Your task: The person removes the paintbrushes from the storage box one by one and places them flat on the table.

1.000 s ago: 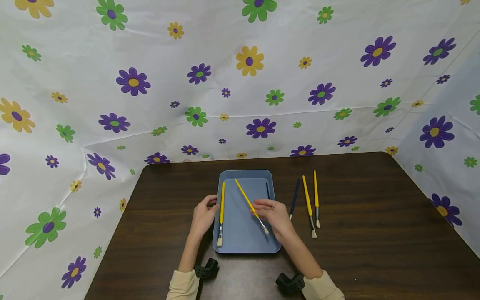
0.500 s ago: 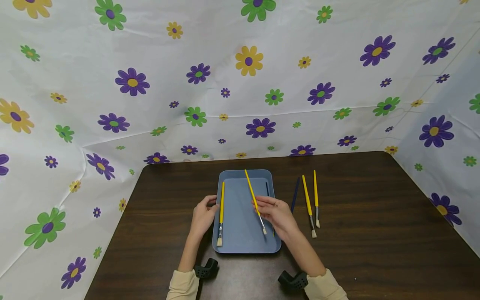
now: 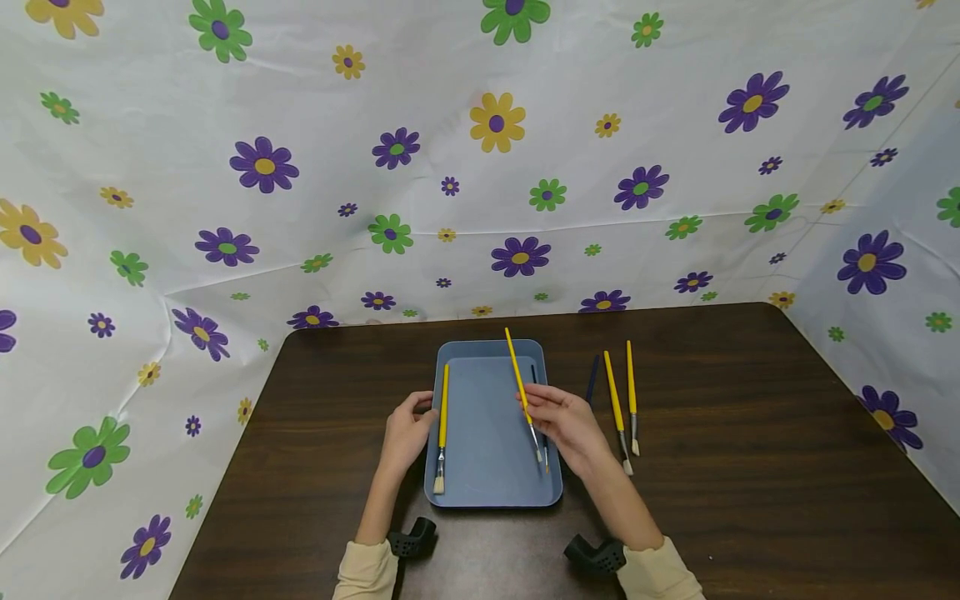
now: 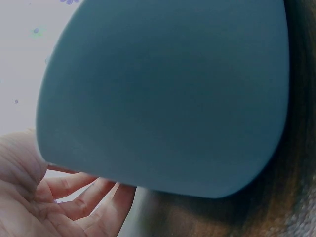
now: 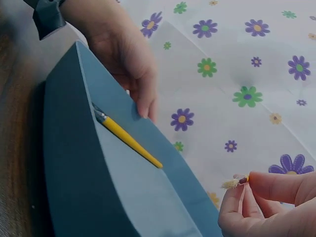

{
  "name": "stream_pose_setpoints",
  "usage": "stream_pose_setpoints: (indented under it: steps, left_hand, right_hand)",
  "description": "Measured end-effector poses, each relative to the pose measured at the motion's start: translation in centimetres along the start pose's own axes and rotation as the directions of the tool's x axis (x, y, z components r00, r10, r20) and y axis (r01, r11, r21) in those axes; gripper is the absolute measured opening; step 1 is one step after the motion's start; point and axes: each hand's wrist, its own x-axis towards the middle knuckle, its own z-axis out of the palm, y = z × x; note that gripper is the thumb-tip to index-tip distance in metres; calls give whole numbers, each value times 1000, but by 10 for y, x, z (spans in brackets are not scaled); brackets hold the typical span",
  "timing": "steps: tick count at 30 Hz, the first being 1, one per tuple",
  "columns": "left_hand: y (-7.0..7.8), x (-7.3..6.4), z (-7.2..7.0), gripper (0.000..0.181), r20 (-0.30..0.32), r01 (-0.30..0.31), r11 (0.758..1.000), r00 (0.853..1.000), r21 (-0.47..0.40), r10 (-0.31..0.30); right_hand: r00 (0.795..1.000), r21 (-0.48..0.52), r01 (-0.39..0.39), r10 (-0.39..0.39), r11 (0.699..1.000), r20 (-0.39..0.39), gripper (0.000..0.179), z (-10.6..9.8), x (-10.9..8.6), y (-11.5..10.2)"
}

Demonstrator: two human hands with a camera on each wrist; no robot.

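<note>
My left hand [image 3: 407, 429] grips the left rim of a blue-grey tray [image 3: 480, 471], with the thumb over the edge. In the left wrist view its fingers [image 4: 106, 197] lie along the tray's outer side. My right hand [image 3: 573, 425] pinches a yellow-handled paintbrush [image 3: 514, 360] above the tray's right side, handle end pointing away; its pale bristles [image 5: 230, 184] show in the right wrist view. A wider yellow paintbrush [image 3: 445, 408] lies along the tray's left side. Against the right side lies a thin dark paintbrush [image 3: 534, 375], partly hidden by the right hand.
Right of the tray on the dark wooden table [image 3: 750, 467] lie two yellow paintbrushes, one nearer [image 3: 612, 387] and one farther right [image 3: 632, 379]. Beside them a dark blue paintbrush [image 3: 593, 375] is partly covered by my right hand. A flower-patterned sheet [image 3: 585, 92] hangs behind.
My right hand has moved right with the yellow paintbrush, which now stands less slanted and nearer the tray's right side. The left hand stays on the rim.
</note>
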Motion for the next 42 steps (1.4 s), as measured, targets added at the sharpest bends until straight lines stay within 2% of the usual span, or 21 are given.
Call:
stream_pose_setpoints:
  steps: [9,19,29,36,42]
  left_hand:
    - [-1,0,0,33,-1,-2,1000,1000,1,2]
    - [0,0,-1,34,4,6,1000,1000,-2,-6]
    - [0,0,0,33,3,0,1000,1000,-7,0]
    - [-1,1,0,32,-5,-1,1000,1000,0,1]
    - [-1,1,0,33,-3,5,1000,1000,-1,-5]
  right_hand:
    - [1000,84,8,-9,996,7,45,-12,-1,-9]
    - [1000,91,22,-22,996,-7,47,-27,0,-16]
    - [999,168,6,0,986,-37,44,-39,-4,-28]
    - [999,146,14,-8,989,-38,49,-45,-5,-32]
    - [999,162,5,3,987,-51,34,-51,-8,-34]
